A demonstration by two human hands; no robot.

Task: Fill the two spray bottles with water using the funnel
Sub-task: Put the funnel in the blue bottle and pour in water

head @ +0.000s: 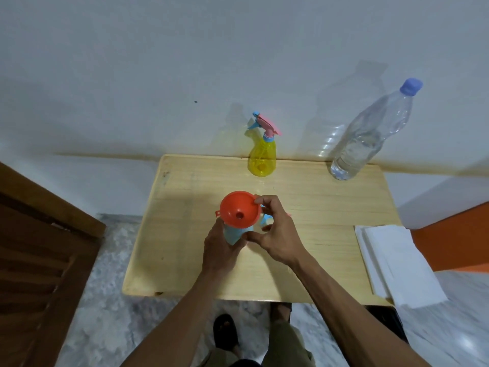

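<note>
On a wooden table (185, 260), the left hand (219, 250) grips a blue spray bottle (234, 234), mostly hidden beneath the orange funnel (239, 210) sitting in its neck. The right hand (277, 234) pinches the funnel's rim, covering a sprayer head behind it. The yellow spray bottle (262, 154) and water bottle (367, 136) stand at the far edge.

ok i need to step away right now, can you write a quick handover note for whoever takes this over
Left hand grips the blue spray bottle, upright near the middle of the table.
Right hand pinches the rim of the orange funnel, which sits in the blue bottle's neck.
Yellow spray bottle stands at the back edge, its spray head on.
Water bottle stands at the back right, capped, partly full.
Done: funnel seated on the blue bottle.
Left: uncap the water, pour into the blue bottle, then see to the yellow one; its fill level is unclear.
</note>
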